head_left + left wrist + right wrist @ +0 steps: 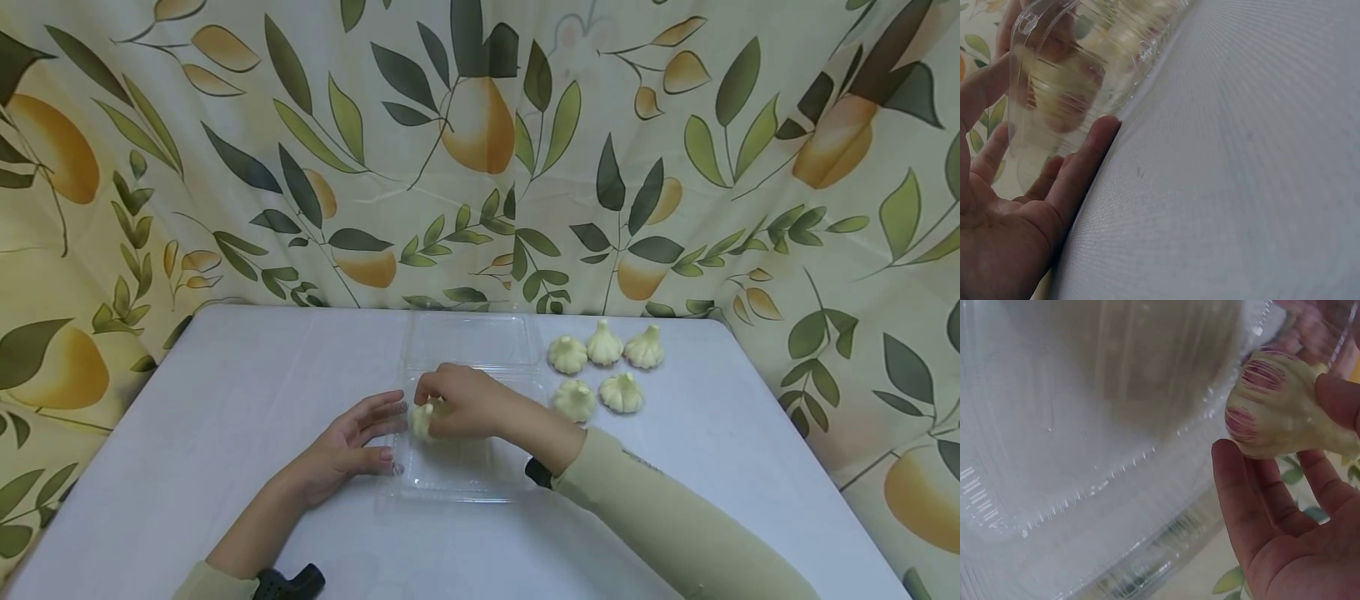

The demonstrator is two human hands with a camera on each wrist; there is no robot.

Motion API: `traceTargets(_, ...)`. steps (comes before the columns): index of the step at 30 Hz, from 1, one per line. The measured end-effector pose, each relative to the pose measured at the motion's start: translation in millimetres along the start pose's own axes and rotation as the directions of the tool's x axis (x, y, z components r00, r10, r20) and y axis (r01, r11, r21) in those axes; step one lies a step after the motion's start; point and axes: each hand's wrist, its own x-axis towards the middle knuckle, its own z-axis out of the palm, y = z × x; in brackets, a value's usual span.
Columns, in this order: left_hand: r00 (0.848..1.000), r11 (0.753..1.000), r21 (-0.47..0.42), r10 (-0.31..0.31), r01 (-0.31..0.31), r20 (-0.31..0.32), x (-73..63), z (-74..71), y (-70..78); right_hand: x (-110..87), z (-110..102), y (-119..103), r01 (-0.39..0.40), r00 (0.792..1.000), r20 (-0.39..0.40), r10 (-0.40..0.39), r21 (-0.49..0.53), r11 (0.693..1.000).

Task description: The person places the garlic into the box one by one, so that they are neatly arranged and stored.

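A clear plastic clamshell box (472,479) lies opened out on the table, its lid (472,337) toward the back. Inside the left part of the base, my right hand (471,404) holds a garlic bulb (422,422) between thumb and fingers. Purple streaks mark that garlic bulb (1266,406) in the right wrist view. My left hand (337,454) is at the box's left side, fingers spread and mostly straight, fingertips against the clear wall. Through that wall the bulb (1066,94) looks blurred in the left wrist view.
Several more garlic bulbs (603,343) stand in two loose rows right of the box. The white table (247,375) backs onto a curtain (420,208) printed with fruit and leaves.
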Motion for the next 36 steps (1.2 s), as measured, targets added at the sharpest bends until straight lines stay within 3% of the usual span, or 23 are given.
traceTargets(9, 1.000, 1.000, 0.002, 0.002, -0.002, 0.002, -0.9, 0.7, 2.0, 3.7, 7.1, -5.0, -0.007, 1.000, 0.016, 0.008, -0.069, 0.998)
traceTargets(26, 1.000, 1.000, -0.010, 0.005, -0.005, 0.006, 0.1, 0.2, 0.4, 3.2, 3.6, -4.5, -0.071, 0.996, -0.056, 0.062, -0.184, 0.980)
traceTargets(32, 1.000, 1.000, -0.008, 0.005, -0.005, 0.006, -0.3, 1.2, 0.8, 4.4, 1.6, -1.2, -0.058, 0.996, -0.077, 0.046, -0.168, 0.984)
traceTargets(36, 1.000, 1.000, -0.004, 0.008, -0.008, 0.008, -0.4, 0.8, 0.5, 2.2, -1.6, 3.0, -0.049, 0.997, -0.057, 0.043, -0.099, 0.994)
